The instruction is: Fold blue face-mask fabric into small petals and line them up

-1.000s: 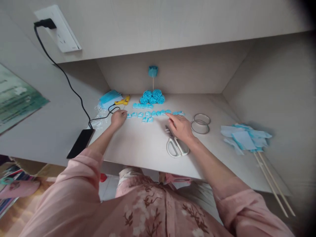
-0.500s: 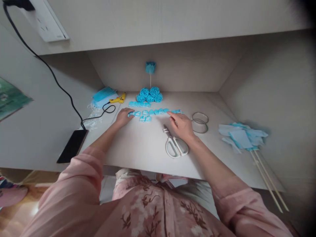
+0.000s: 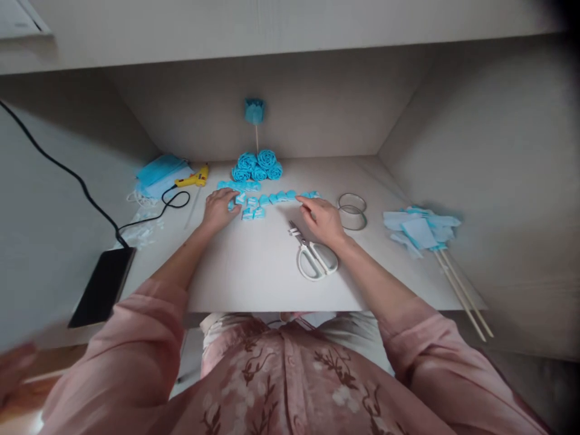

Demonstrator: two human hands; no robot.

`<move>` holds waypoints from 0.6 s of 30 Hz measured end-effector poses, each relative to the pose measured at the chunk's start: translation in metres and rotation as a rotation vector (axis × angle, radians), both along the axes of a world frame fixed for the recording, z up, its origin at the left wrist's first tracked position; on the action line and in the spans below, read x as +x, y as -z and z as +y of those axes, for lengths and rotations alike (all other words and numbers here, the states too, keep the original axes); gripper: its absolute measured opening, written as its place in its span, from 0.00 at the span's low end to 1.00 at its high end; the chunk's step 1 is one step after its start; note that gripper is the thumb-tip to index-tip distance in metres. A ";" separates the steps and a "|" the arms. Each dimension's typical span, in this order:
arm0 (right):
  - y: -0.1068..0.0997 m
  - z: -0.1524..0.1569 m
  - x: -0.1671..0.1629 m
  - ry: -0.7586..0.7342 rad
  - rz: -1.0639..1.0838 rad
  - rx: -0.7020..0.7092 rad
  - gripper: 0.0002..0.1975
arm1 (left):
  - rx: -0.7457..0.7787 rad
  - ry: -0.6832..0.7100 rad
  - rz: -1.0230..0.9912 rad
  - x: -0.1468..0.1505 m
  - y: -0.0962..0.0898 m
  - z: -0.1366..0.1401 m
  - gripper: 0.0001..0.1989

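Observation:
My left hand (image 3: 220, 209) is at the left end of a row of small light-blue folded pieces (image 3: 281, 197), with its thumb and fingers around one blue piece (image 3: 231, 204). At the right part of the row is my right hand (image 3: 321, 219), its index finger stretched out against the pieces and the other fingers loosely bent. Two more blue pieces (image 3: 253, 213) lie just in front of the row. Behind it is another blue strip (image 3: 239, 185). White-handled scissors (image 3: 315, 257) lie near my right hand, blades pointing away from me.
Several blue rolled roses (image 3: 258, 166) are stacked at the back, below a blue piece on a stick (image 3: 254, 111). On the left are face masks (image 3: 163, 172), a yellow glue gun (image 3: 194, 176) and a black phone (image 3: 103, 287). Two rings (image 3: 352, 211) and stick-mounted strips (image 3: 421, 229) lie right.
The view has shifted to the right. My left hand has moved slightly onto the row's left end, and a blurred hand-like shape has appeared at the lower left edge.

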State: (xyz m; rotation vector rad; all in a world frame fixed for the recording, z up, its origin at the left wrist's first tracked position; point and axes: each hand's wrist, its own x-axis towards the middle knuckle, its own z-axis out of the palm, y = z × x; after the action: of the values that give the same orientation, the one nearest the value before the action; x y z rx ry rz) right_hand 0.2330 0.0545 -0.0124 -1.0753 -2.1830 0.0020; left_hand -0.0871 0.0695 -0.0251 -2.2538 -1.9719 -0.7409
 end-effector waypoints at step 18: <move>0.006 0.007 0.006 0.085 0.007 -0.049 0.19 | 0.144 0.057 -0.178 0.008 0.001 -0.022 0.15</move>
State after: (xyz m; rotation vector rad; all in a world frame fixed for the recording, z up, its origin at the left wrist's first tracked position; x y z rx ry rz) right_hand 0.2391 0.0619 -0.0182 -1.1936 -2.1388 0.0214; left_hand -0.0795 0.0479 -0.0258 -2.2383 -1.8617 -1.0876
